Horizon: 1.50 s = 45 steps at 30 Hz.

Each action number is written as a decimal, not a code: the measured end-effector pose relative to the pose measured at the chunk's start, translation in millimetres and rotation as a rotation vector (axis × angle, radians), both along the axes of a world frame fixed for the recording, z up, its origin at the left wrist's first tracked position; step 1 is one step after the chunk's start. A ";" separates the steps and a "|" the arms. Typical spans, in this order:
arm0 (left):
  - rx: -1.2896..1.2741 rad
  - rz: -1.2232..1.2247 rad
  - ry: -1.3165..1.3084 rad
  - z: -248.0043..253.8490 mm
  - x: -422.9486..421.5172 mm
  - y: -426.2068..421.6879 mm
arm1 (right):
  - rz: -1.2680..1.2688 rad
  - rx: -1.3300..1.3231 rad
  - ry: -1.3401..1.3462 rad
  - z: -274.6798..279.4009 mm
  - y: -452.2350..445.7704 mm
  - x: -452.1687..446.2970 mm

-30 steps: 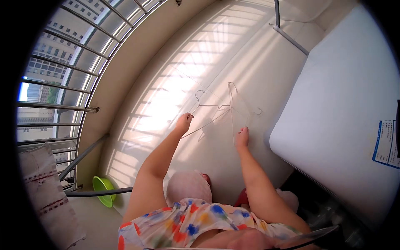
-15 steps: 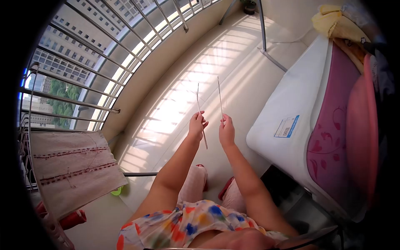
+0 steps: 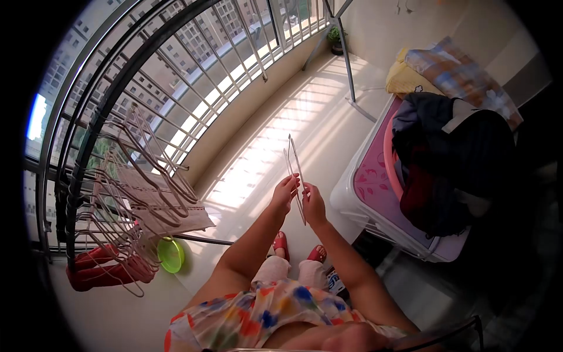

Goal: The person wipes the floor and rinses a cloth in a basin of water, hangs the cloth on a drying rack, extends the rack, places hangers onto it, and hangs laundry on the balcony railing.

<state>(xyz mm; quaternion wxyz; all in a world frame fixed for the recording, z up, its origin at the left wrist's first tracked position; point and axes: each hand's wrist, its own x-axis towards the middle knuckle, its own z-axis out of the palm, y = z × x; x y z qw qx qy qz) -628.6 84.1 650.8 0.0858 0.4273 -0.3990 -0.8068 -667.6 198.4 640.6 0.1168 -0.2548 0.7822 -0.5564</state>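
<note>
Two thin, pale clothes hangers, seen nearly edge-on, are held up in front of me close together. My left hand [image 3: 285,190] is closed round one clothes hanger [image 3: 299,206], whose lower end points down between my hands. Beside it, my right hand [image 3: 313,203] pinches the other clothes hanger [image 3: 294,151], which rises up and to the left from my fingers. Their tops almost meet, and I cannot tell whether they touch.
At left, several wire hangers [image 3: 161,202] hang from a dark rail [image 3: 88,144], with a cloth and red items near them. A green basin [image 3: 170,256] is on the floor. To the right, a white-and-pink washing machine [image 3: 366,182] bears a basin of dark clothes [image 3: 451,158].
My hands have come closer together, bringing the two hangers side by side. The view has shifted, showing more of the hanging rail at left and the clothes pile at right.
</note>
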 end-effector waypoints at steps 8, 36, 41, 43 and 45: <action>-0.189 -0.103 0.170 119.9 10.7 19.3 | 0.052 -0.109 -0.127 125.7 30.0 -3.1; -1.614 -0.324 0.160 373.0 80.2 -31.7 | 0.354 0.092 0.123 335.9 -17.0 -1.5; -2.205 -0.124 -0.609 471.3 107.5 -113.4 | 0.469 -0.022 0.227 374.8 -66.7 13.2; -2.211 0.015 -0.806 481.2 112.2 -147.4 | 0.476 -0.063 0.200 379.9 -88.9 21.4; -1.975 -0.079 -0.951 499.2 130.1 -151.2 | 0.482 -0.079 0.182 376.4 -108.2 30.1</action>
